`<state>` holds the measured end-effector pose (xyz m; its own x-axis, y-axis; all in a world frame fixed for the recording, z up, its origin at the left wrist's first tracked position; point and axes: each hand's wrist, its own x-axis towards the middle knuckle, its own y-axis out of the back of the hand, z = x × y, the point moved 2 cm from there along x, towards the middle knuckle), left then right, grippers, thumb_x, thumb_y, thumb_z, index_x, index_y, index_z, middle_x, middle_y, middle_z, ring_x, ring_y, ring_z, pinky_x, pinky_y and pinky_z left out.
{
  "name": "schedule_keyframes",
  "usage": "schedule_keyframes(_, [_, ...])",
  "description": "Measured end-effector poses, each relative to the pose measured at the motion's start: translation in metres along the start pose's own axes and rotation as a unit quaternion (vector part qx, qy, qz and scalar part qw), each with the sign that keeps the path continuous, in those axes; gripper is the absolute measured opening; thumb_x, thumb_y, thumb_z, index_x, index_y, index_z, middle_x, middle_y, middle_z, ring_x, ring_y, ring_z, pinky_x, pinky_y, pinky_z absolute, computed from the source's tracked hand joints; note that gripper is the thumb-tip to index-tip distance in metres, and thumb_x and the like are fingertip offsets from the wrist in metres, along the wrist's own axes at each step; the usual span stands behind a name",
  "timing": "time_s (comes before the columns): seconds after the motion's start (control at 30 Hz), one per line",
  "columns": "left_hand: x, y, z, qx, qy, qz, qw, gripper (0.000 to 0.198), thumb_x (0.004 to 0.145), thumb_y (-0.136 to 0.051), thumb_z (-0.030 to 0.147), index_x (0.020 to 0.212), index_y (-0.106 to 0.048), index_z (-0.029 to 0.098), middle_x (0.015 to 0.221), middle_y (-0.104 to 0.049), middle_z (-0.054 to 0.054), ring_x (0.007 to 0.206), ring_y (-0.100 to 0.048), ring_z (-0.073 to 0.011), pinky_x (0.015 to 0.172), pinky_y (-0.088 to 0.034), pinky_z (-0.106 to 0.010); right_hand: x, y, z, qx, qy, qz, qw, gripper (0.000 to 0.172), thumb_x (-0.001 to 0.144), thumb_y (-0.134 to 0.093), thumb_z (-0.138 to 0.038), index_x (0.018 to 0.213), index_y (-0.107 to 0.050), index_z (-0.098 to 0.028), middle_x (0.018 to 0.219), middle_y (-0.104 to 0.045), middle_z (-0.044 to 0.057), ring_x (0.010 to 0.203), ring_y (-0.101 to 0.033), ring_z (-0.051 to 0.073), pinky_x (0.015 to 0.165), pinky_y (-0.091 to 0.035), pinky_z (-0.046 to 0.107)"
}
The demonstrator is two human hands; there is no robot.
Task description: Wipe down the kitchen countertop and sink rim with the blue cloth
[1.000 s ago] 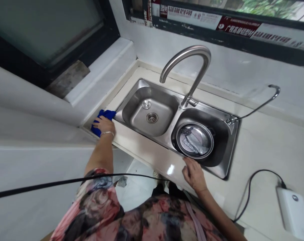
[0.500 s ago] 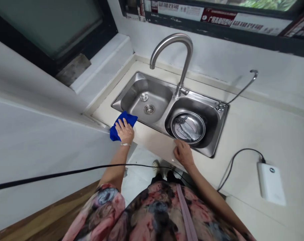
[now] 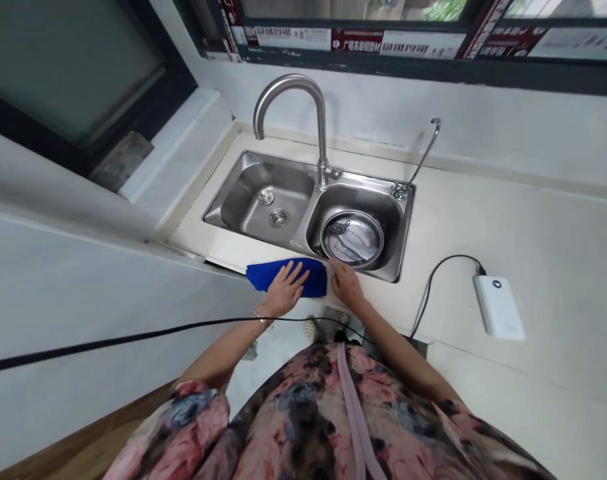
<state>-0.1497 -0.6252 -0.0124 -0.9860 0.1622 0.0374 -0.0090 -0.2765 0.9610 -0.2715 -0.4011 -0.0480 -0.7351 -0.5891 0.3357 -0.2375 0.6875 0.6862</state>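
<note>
A blue cloth [image 3: 313, 280] lies spread along the front edge of the cream counter, just before the sink. On top of it rests my left hand [image 3: 284, 288], palm down with the fingers apart, pressing the cloth flat. My right hand [image 3: 347, 283] sits at the counter edge by the cloth's right end, its fingers curled in; I see nothing held in it. Beyond the hands is a steel double sink [image 3: 308, 233]. In its right basin stands a round perforated steel basket [image 3: 382, 243] with a shiny silvery item, perhaps a fish, inside.
A tall curved faucet [image 3: 322, 127] rises behind the sink, and a thin spout [image 3: 426, 155] stands at its right corner. A white power bank [image 3: 501, 310] with a black cable lies on the right counter [image 3: 543, 233]. Another black cable [image 3: 148, 331] crosses over my left forearm.
My left hand and the blue cloth have moved right along the counter's front edge, close to my right hand. The cloth is more spread out. The camera view has shifted.
</note>
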Motion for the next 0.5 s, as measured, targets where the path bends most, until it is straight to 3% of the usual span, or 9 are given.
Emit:
schedule_keyframes(0.17, [0.038,-0.019,0.036,-0.034,-0.123,0.007,0.992,0.054,0.106,-0.051,0.026,0.16,-0.053,0.026,0.171,-0.04,-0.012,0.165,-0.023,-0.0337,0.132,-0.028,-0.063,-0.007,0.017,0.005,0.015,-0.011,0.08,0.997,0.067,0.098,-0.034,-0.012,0.165,-0.041,-0.018,0.154,-0.06,0.016,0.146,-0.054,0.031,0.124,-0.045,0.062])
schedule_keyframes(0.3, [0.065,-0.022,0.05,-0.099,-0.162,0.007,0.982,0.042,0.105,-0.052,0.026,0.143,-0.069,0.018,0.16,-0.056,-0.014,0.161,-0.034,-0.0304,0.133,-0.031,-0.058,-0.015,0.018,-0.008,0.016,0.05,-0.003,0.999,0.065,0.098,-0.039,-0.012,0.162,-0.046,-0.019,0.154,-0.062,0.015,0.144,-0.058,0.029,0.122,-0.051,0.057])
schedule_keyframes(0.37, [0.062,-0.017,0.04,-0.141,-0.146,0.015,0.979,0.041,0.107,-0.045,0.024,0.137,-0.073,0.018,0.149,-0.066,-0.012,0.154,-0.046,-0.0251,0.132,-0.034,-0.054,-0.019,0.016,-0.017,0.007,0.064,-0.046,0.997,0.066,0.098,-0.039,-0.011,0.163,-0.043,-0.015,0.16,-0.056,0.017,0.149,-0.053,0.027,0.124,-0.05,0.054])
schedule_keyframes(0.43, [0.049,-0.008,0.02,-0.16,-0.09,0.041,0.982,0.045,0.108,-0.038,0.023,0.137,-0.072,0.02,0.143,-0.07,-0.011,0.147,-0.054,-0.0223,0.132,-0.033,-0.054,-0.022,0.013,-0.026,-0.024,0.07,-0.079,0.994,0.067,0.097,-0.041,-0.009,0.163,-0.042,-0.011,0.166,-0.048,0.019,0.157,-0.043,0.028,0.129,-0.044,0.055])
schedule_keyframes(0.5, [0.033,-0.001,-0.004,-0.13,0.008,0.068,0.989,0.049,0.107,-0.036,0.025,0.143,-0.069,0.018,0.152,-0.063,-0.013,0.153,-0.047,-0.0253,0.134,-0.028,-0.057,-0.023,0.01,-0.034,-0.078,0.07,-0.116,0.988,0.068,0.094,-0.045,-0.009,0.162,-0.045,-0.008,0.171,-0.042,0.019,0.163,-0.031,0.032,0.134,-0.035,0.058])
